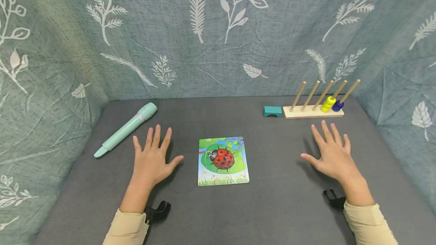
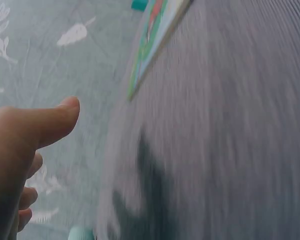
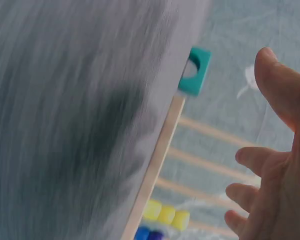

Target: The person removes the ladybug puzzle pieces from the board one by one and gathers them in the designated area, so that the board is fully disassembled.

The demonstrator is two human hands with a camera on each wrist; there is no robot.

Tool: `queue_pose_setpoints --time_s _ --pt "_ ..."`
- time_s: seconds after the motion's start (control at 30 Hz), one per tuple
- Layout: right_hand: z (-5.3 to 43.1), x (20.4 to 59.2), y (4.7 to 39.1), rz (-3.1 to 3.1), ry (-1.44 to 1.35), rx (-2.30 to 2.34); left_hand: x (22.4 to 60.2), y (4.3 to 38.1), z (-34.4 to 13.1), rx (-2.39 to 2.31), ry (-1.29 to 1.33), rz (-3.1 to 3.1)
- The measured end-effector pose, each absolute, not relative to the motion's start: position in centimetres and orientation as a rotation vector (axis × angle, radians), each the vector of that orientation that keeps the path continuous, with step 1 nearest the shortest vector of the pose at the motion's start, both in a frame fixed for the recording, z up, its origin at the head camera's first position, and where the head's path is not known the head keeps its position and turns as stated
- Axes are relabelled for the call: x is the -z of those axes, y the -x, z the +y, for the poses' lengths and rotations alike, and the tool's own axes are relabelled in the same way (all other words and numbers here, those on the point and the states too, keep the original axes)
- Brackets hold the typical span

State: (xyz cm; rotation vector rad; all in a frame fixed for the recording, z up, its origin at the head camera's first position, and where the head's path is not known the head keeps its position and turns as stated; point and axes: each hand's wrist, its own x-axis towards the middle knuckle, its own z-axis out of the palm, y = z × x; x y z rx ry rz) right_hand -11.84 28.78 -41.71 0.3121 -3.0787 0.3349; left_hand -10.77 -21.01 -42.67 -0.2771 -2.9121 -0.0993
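My left hand (image 1: pixel 152 163) is spread with its fingers apart over the grey table, holding nothing. Just beyond its fingertips lies a mint-green microphone-shaped stick (image 1: pixel 126 129), slanting up to the right. Between the hands is a square ladybug picture puzzle (image 1: pixel 223 161), flat on the table; its edge also shows in the left wrist view (image 2: pixel 152 40). On the other side my right hand (image 1: pixel 332 158) is likewise spread and holds nothing. Ahead of it stands a wooden peg rack (image 1: pixel 308 113) with yellow beads (image 1: pixel 328 104) and dark blue beads (image 1: pixel 338 106) on two pegs.
A teal arch block (image 1: pixel 272 111) sits at the left end of the peg rack. Behind the table hangs a grey-green curtain (image 1: pixel 218 67) with white leaf prints, which also runs along both sides. A black wrist mount (image 1: pixel 158 211) sticks out from the left sleeve, another (image 1: pixel 334 199) from the right.
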Motion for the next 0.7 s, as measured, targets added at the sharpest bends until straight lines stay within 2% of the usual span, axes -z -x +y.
queue_pose_setpoints --time_s 0.37,0.7 --pt "22.9 42.9 13.4 -2.983 -0.604 -0.608 42.5 12.2 -15.3 0.244 0.565 -2.936" --pt "18.1 43.0 14.6 -2.935 -0.800 -0.841 43.9 13.2 -11.4 0.497 0.793 -2.915"
